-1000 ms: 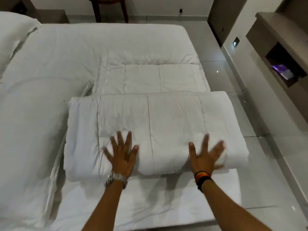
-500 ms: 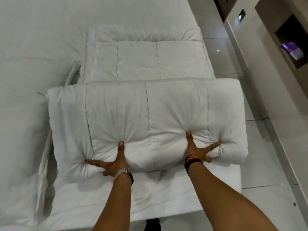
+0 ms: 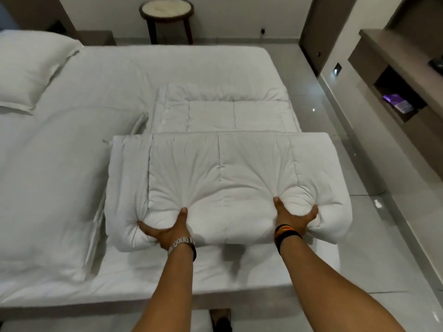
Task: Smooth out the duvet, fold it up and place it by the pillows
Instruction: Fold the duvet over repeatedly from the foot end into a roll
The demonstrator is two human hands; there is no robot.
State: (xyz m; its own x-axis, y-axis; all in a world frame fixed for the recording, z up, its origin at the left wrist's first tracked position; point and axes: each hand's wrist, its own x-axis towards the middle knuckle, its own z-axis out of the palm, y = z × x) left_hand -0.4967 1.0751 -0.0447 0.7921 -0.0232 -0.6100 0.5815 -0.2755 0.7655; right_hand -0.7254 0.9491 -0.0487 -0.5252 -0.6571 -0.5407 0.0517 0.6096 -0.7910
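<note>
The white quilted duvet (image 3: 223, 173) lies folded into a thick bundle across the foot end of the bed (image 3: 148, 68), with a flatter quilted part (image 3: 227, 113) stretching beyond it. My left hand (image 3: 167, 230), with a metal watch on the wrist, grips the bundle's near edge, thumb on top and fingers underneath. My right hand (image 3: 293, 215), with dark bands on the wrist, grips the same edge further right. The near edge is lifted off the mattress and puckers around both thumbs. A white pillow (image 3: 31, 68) rests at the far left, and a large flat one (image 3: 48, 188) lies nearer.
A round stool (image 3: 167, 10) stands beyond the far side of the bed. Grey tiled floor (image 3: 359, 212) runs along the right, bordered by a wall unit with an open shelf (image 3: 398, 97) holding a purple item. The bed's near edge is just below my forearms.
My hands went from lying flat and spread on top of the bundle to gripping its near edge. The near edge has come up off the mattress and the view has tilted up.
</note>
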